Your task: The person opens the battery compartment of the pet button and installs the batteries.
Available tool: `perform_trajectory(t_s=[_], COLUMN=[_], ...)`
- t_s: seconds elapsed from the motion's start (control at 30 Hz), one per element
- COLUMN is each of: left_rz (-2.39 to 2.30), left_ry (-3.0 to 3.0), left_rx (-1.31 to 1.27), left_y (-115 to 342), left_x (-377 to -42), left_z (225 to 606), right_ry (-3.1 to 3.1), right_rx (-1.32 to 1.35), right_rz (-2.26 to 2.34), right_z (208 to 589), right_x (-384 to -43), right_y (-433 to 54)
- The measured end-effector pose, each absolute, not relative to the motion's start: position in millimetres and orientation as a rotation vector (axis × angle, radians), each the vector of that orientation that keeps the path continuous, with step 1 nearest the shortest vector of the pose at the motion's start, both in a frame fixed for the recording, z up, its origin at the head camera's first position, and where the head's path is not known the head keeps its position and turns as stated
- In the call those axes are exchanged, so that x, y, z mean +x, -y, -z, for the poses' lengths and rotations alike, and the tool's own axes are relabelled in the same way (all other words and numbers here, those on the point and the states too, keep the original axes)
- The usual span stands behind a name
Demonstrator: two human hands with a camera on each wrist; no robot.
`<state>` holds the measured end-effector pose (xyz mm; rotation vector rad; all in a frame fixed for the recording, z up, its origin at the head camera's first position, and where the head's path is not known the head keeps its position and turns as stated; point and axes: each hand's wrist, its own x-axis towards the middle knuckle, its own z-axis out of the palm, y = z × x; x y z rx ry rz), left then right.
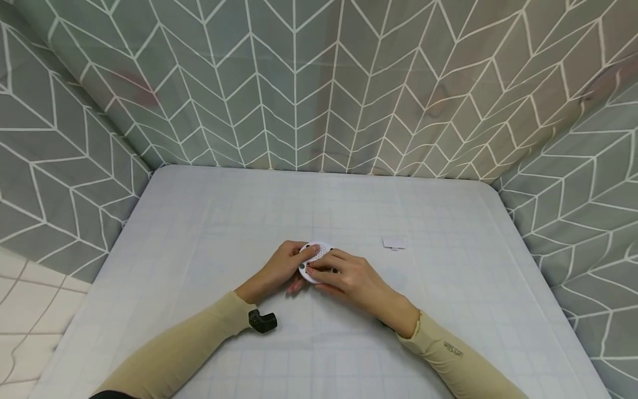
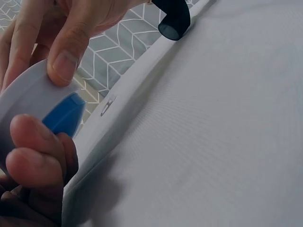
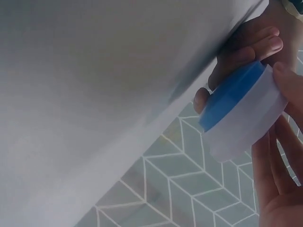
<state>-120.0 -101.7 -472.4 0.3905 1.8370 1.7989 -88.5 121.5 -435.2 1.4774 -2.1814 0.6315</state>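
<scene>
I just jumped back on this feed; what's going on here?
A person is holding a round white and blue device off the table with both hands. The left hand has its thumb on the white face, and the right hand works there with bent fingers. A small white piece lies on the table, off to the right.

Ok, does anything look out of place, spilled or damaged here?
One thing: a small, flat, white rectangular piece lies alone on the pale, faintly gridded tabletop, apart from the round white-and-blue device being handled. It may be a detached cover, though I can't confirm. No spill or obvious damage shows.
</scene>
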Motion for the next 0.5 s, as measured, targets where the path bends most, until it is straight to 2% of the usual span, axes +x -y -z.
perform_trajectory(t_s=[0.5], left_rz=[-1.82], left_ry=[-1.842], left_rx=[0.365], left_y=[99.6], left_x=[-117.0], left_z=[473.5], right_ry=[2.193], right_rx=[1.499], right_rz=[-0.79], right_z=[431.0], right_x=[-88.8], right_y=[-123.1])
